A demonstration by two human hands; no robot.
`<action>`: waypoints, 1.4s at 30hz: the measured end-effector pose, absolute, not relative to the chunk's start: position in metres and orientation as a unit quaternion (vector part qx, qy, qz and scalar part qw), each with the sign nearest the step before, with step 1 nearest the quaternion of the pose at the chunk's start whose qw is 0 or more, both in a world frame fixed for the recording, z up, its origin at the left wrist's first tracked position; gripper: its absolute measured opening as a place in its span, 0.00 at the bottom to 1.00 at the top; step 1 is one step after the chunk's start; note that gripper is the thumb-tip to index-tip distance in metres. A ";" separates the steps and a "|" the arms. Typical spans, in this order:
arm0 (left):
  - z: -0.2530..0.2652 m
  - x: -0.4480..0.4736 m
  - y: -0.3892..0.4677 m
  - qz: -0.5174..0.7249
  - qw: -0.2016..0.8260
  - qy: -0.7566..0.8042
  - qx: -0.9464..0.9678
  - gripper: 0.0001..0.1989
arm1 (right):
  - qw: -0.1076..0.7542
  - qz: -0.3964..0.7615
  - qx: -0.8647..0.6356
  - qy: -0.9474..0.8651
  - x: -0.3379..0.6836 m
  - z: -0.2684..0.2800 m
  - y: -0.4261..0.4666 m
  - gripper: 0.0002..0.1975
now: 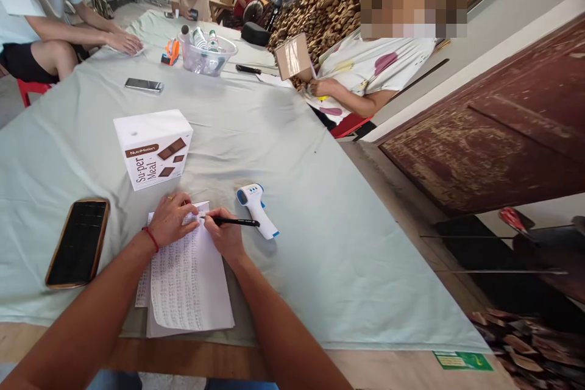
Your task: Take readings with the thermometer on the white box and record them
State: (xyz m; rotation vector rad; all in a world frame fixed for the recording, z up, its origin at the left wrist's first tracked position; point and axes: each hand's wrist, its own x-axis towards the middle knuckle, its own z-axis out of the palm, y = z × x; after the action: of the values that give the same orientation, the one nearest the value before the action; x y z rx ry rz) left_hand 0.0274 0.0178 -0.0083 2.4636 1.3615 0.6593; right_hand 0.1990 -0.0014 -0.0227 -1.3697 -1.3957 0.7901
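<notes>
My right hand point(225, 237) grips a black pen point(237, 221), its tip at the upper part of a sheet of paper point(192, 292) covered in rows of handwriting. The sheet lies on a small stack of papers near the table's front edge. My left hand point(172, 220), with a red string at the wrist, rests on the paper's upper left, fingers spread and bent. Just right of the pen lies a white and blue infrared thermometer point(256, 209). Beyond my left hand stands a white "Su-per Meal" box point(155, 149).
A phone in a brown case point(77, 244) lies at left, another phone point(144, 85) farther back. Beyond are an orange tape dispenser point(170, 52) and a clear basin point(205, 61) with bottles. One person sits at left; another at right holds a cardboard box point(295, 58).
</notes>
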 end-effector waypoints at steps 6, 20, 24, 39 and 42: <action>-0.007 0.027 0.018 0.226 0.136 0.467 0.844 0.07 | 0.499 0.330 -0.559 -0.574 0.198 -0.023 -0.001 0.08; -0.007 0.027 0.018 0.222 0.133 0.470 0.844 0.07 | 0.505 0.320 -0.562 -0.571 0.198 -0.024 -0.001 0.07; -0.007 0.027 0.018 0.222 0.132 0.468 0.845 0.07 | 0.501 0.317 -0.563 -0.576 0.199 -0.026 -0.001 0.07; -0.006 0.027 0.017 0.225 0.134 0.468 0.844 0.07 | 0.508 0.316 -0.569 -0.564 0.200 -0.027 -0.002 0.08; -0.006 0.028 0.017 0.225 0.131 0.469 0.844 0.07 | 0.507 0.313 -0.575 -0.562 0.199 -0.026 -0.002 0.07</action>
State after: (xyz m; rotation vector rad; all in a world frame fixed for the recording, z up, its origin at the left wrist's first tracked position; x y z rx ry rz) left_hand 0.0277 0.0173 -0.0059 2.4498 1.3633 0.6537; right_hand 0.1994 -0.0022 -0.0264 -1.3856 -1.3542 0.7546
